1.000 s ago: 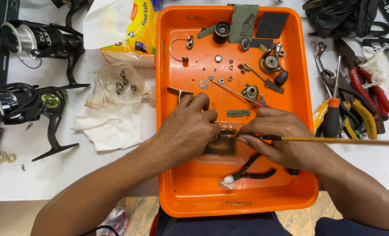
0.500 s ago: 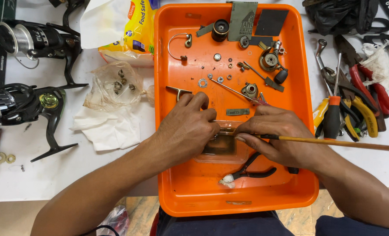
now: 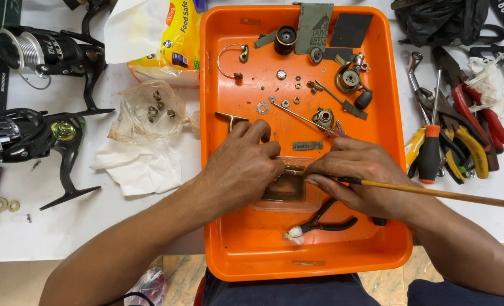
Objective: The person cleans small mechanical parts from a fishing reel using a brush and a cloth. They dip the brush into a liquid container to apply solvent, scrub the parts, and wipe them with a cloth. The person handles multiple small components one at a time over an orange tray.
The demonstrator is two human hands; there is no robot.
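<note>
Orange plastic tray (image 3: 223, 170) sits dead centre on the white table (image 3: 150, 226). Your left hand (image 3: 246, 164) has its fingers curled down over a small clear dish (image 3: 289, 190) of brownish liquid, pinching something at the dish's 12 o'clock rim; what it pinches is hidden. Your right hand (image 3: 360, 173) is closed around a thin wooden stick (image 3: 445, 194), tip at the same rim, shaft running out toward 3 o'clock. Black-handled pliers (image 3: 325, 224) lie at the dish's 5 o'clock. Small washers and screws (image 3: 280, 90) scatter toward 12. Hand tools (image 3: 456, 136) are piled at 3, off the tray; two fishing reels (image 3: 42, 90) at 9 to 10.
</note>
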